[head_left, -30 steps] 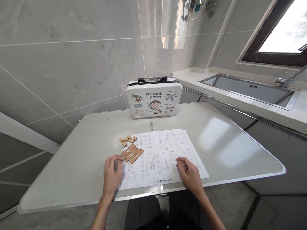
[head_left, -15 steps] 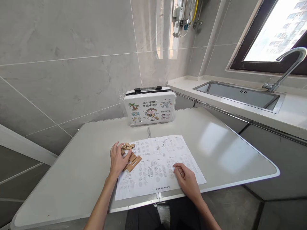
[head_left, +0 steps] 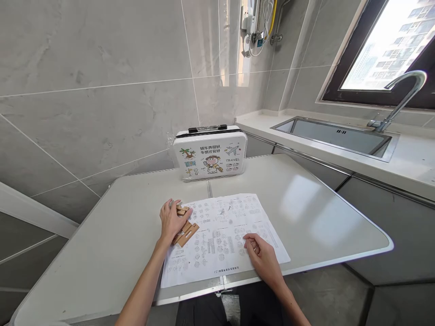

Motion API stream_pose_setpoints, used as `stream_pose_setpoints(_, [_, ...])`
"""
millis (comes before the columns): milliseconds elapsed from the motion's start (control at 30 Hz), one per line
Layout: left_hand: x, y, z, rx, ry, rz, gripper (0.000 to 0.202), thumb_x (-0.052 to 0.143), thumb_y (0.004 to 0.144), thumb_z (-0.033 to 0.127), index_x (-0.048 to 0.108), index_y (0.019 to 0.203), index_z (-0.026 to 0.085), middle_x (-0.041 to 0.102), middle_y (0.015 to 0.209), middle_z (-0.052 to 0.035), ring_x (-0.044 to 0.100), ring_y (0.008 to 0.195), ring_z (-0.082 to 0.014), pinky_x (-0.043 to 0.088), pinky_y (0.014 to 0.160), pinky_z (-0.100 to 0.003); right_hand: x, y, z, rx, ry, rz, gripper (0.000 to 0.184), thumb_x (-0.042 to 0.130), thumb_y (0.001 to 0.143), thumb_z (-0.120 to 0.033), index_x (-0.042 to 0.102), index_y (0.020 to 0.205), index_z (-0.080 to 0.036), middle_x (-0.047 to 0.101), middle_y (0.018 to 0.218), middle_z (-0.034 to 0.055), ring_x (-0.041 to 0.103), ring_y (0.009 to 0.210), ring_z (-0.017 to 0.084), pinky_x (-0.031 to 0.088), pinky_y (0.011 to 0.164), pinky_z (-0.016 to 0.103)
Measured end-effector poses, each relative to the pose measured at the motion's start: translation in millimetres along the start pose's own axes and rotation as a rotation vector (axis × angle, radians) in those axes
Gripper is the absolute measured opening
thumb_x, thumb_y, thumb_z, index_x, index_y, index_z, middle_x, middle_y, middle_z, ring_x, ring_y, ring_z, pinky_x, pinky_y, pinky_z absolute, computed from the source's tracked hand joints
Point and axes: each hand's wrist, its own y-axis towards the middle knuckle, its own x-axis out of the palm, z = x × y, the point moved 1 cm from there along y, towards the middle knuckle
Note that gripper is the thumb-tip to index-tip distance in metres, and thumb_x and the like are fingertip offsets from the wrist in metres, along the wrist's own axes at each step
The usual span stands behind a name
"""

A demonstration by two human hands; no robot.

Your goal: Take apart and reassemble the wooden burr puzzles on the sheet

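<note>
My left hand (head_left: pixel 172 221) lies over a small heap of notched wooden puzzle pieces (head_left: pixel 185 231) at the left edge of a printed instruction sheet (head_left: pixel 224 235). Its fingers curl around the upper pieces, and part of the heap is hidden under the palm. My right hand (head_left: pixel 261 254) rests on the sheet's lower right area with the fingers loosely curled, and nothing shows in it. Both sit on a white folding table (head_left: pixel 306 199).
A small white case with cartoon print and a black handle (head_left: pixel 210 153) stands upright at the table's far edge against the tiled wall. A steel sink (head_left: pixel 333 136) with a curved tap (head_left: pixel 401 97) is set in the counter to the right, under a window.
My left hand moved forward from the sheet's lower left corner onto the wooden pieces and closed over them. The right hand stayed on the sheet. The view tilted upward.
</note>
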Motion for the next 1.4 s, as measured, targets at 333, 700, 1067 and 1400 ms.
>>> stream_pose_setpoints(333, [5.4,17.6,-19.8,0.039,-0.064,-0.070,0.057,0.064,0.089,0.062,0.065,0.129,0.022,0.057,0.145,-0.0141,0.050,0.138,-0.0366,0.037,0.118,-0.052,-0.5,-0.2,1.2,-0.003,0.002,0.011,0.033,0.047,0.104,-0.047,0.069,0.105,-0.021,0.072,0.081,0.0067,0.061,0.064,0.020,0.048,0.057,0.029])
stream_pose_setpoints(700, [-1.1,26.2,-52.0,0.044,-0.152,-0.049,0.044,0.064,0.090,0.054,0.067,0.124,0.025,0.062,0.134,-0.0105,0.052,0.129,-0.0341,0.040,0.115,-0.051,-1.8,-1.4,-3.1,0.010,-0.005,0.016,0.032,0.048,0.103,-0.045,0.069,0.104,-0.021,0.071,0.081,0.0062,0.060,0.064,0.020,0.049,0.059,0.029])
stream_pose_setpoints(1067, [-10.0,21.3,-49.2,0.007,-0.277,0.002,0.050,0.068,0.086,0.058,0.068,0.122,0.024,0.065,0.139,-0.0105,0.059,0.130,-0.0318,0.045,0.114,-0.047,-1.7,-0.3,-0.8,-0.010,-0.007,0.033,0.034,0.048,0.102,-0.045,0.070,0.105,-0.020,0.073,0.081,0.0072,0.062,0.065,0.020,0.049,0.059,0.029])
stream_pose_setpoints(1400, [-24.8,-21.3,22.2,-0.031,-0.400,-0.072,0.062,0.081,0.079,0.052,0.066,0.134,0.029,0.074,0.128,-0.0060,0.071,0.110,-0.0284,0.058,0.098,-0.043,-0.7,0.2,-0.4,-0.007,-0.003,0.037,0.035,0.049,0.102,-0.048,0.070,0.104,-0.020,0.072,0.080,0.0069,0.060,0.063,0.020,0.049,0.058,0.030])
